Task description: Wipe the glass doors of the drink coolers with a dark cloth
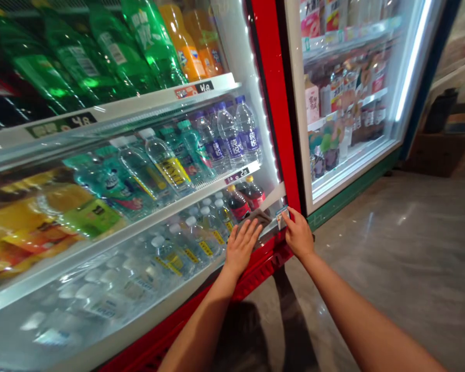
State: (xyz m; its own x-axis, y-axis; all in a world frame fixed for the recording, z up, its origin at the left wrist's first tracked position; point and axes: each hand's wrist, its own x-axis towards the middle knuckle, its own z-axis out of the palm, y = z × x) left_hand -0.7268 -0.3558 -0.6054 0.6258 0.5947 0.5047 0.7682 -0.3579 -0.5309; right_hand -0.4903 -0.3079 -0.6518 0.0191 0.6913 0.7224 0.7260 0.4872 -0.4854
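Observation:
Near the lower right corner of the fridge's glass front, my left hand [243, 244] lies flat with its fingers stretched over a grey-brown cloth [260, 217]. The cloth is pressed against the glass. Just to the right, my right hand [299, 235] touches a small white and blue label [281, 217] by the red door frame [276, 103]; its index finger reaches the label's upper edge and the thumb lies over its front. Behind the glass, close to the cloth, stand dark cola bottles [238, 202] with red labels.
Shelves behind the glass hold green bottles [151, 44], orange drinks and several clear water bottles [170, 163]. A second lit fridge [315, 199] stands to the right. Grey floor [387, 268] extends below it, with a brown box [436, 152] at the far right.

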